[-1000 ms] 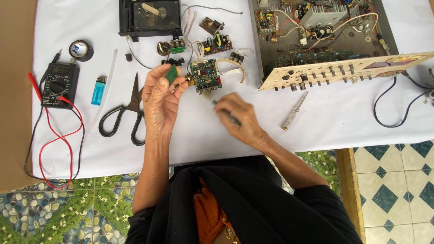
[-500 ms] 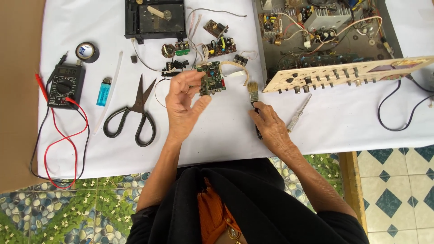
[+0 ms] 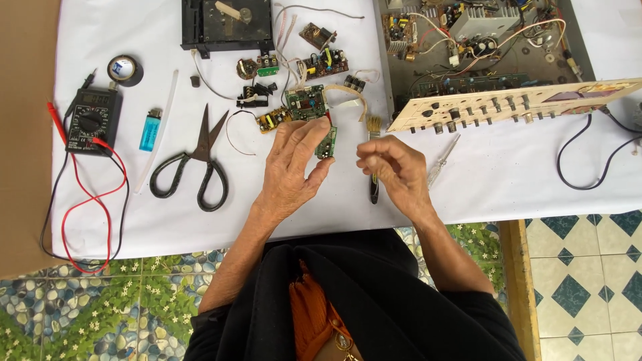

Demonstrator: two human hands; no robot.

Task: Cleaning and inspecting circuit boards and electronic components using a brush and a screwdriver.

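Near the middle of the frame the left hand (image 3: 292, 167) held a small green circuit board (image 3: 326, 142) on edge, thumb on its lower side and fingers curled over the top, closed firmly about it. The board stood just below a larger green board (image 3: 306, 102) that lay flat on the white cloth (image 3: 200, 214) covering the table. Right of it, the right hand (image 3: 391, 170) hovered with fingers loosely bunched, thumb meeting the fingertips; whether anything small sat pinched between them could not be told. Directly under and behind that hand lay a small brush (image 3: 373, 160) with a dark handle and pale bristles pointing toward the top of the frame, and the hand seemed not to grip it. Just right of the hand lay a clear-handled screwdriver (image 3: 444, 159), tilted.

At the upper right sat an opened amplifier chassis (image 3: 468, 47) full of wires and parts, its pale front panel (image 3: 521, 103) with rows of knobs lying slanted across its lower edge. At the top centre stood a black square unit (image 3: 227, 25), with several small loose boards below it. To the left lay black scissors (image 3: 197, 164), blades toward the top, then a blue lighter (image 3: 151, 129), a roll of black tape (image 3: 125, 69), and at the far left a black multimeter (image 3: 91, 120) with red and black leads looping down toward the lower left
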